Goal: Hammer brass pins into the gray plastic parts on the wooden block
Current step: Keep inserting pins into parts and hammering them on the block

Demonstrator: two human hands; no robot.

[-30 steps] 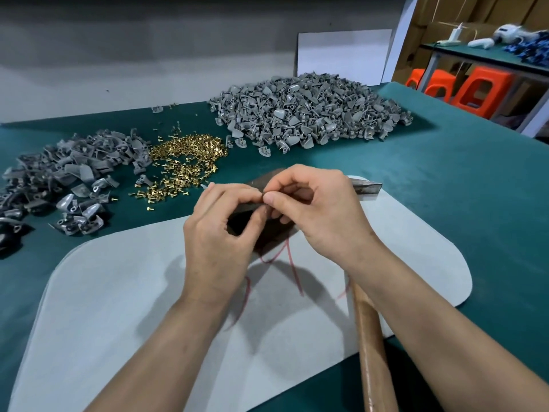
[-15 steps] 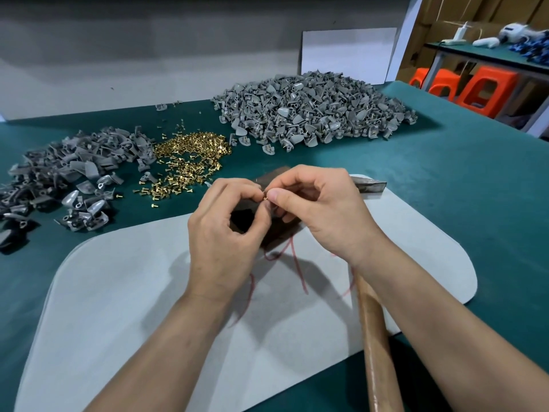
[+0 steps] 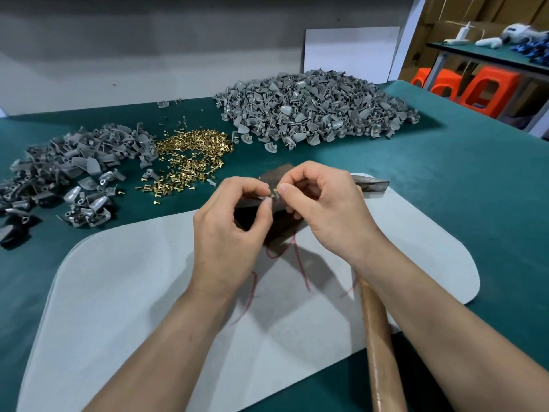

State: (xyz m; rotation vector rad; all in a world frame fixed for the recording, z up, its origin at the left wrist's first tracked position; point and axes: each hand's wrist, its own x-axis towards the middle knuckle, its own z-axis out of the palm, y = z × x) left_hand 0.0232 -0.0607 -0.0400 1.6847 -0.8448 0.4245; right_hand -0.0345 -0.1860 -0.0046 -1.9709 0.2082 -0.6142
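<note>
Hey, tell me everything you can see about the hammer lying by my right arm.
The hammer lies flat across the pale mat, gripped by neither hand. Its handle is glossy, light brown wood, running from the picture's bottom edge away from the person and passing beneath the right forearm and right hand. The head is dark, dull metal; only a wedge-shaped end shows, poking out beyond that hand. Whether the arm touches the handle cannot be told.

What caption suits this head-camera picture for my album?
Left hand holds a gray part, right hand pinches a brass pin, over the wooden block.
</note>
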